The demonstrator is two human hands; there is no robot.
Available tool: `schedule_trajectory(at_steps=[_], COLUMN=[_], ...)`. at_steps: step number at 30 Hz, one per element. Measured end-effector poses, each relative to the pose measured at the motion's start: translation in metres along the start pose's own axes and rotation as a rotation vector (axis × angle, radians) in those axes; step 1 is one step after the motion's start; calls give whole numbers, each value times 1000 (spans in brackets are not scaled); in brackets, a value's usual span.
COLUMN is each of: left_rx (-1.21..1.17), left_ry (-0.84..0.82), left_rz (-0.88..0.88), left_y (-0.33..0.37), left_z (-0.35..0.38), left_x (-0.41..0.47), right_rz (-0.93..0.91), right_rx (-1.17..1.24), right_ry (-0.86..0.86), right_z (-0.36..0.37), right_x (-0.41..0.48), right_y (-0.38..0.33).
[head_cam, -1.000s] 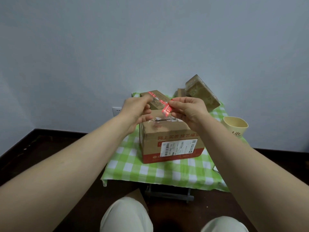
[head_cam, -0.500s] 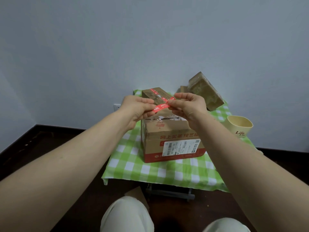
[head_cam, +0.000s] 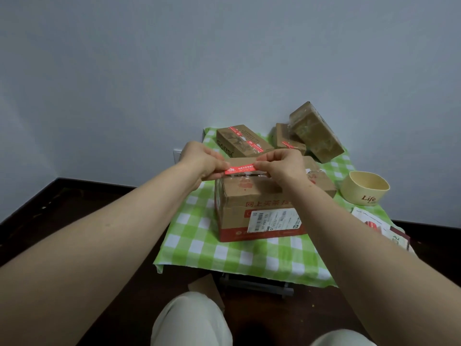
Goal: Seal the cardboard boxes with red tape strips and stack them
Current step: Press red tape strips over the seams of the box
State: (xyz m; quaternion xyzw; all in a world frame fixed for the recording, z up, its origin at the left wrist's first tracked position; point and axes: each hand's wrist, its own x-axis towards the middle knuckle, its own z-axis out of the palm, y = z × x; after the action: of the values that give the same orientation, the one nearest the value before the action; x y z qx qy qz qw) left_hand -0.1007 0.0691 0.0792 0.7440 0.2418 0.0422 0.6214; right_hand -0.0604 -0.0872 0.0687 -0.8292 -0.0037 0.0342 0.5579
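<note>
A short red tape strip (head_cam: pixel 240 169) with white print is stretched level just above the near top edge of the big cardboard box (head_cam: pixel 259 208). My left hand (head_cam: pixel 202 162) pinches its left end and my right hand (head_cam: pixel 282 166) pinches its right end. The big box has a red band along its bottom and a white shipping label on its front. Behind it lies a long flat box (head_cam: pixel 240 143) with red tape along its top. Further right, a small box (head_cam: pixel 287 138) stands half hidden under a tilted box (head_cam: pixel 316 132) wrapped in clear tape.
All boxes sit on a small low table with a green-and-white checked cloth (head_cam: pixel 199 236) against a pale wall. A cream bowl (head_cam: pixel 364 187) marked "Life" stands at the right, with printed papers (head_cam: pixel 376 224) nearer the right edge. My knees are below the table's front edge.
The strip, slanted and crumpled between my hands a second ago, is now pulled flat and level, lower and close to the big box's top. The view has shifted slightly.
</note>
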Motion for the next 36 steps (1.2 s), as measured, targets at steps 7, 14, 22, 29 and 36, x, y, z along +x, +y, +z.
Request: schedule_trajectory(at_steps=[7, 14, 22, 29, 36], left_rx=[229, 291, 371, 486, 530], left_ry=[72, 92, 86, 93, 101], left_rz=[80, 81, 92, 123, 143], left_y=[-2, -5, -3, -2, -1], left_z=[7, 7, 7, 9, 13], left_x=[9, 12, 14, 12, 11], right_rz=[19, 47, 58, 67, 63], right_rx=[-66, -130, -182, -214, -277], right_ry=[24, -11, -13, -22, -40], right_z=[0, 3, 4, 5, 6], right_x=[10, 14, 13, 12, 14], right_y=[7, 10, 10, 10, 10])
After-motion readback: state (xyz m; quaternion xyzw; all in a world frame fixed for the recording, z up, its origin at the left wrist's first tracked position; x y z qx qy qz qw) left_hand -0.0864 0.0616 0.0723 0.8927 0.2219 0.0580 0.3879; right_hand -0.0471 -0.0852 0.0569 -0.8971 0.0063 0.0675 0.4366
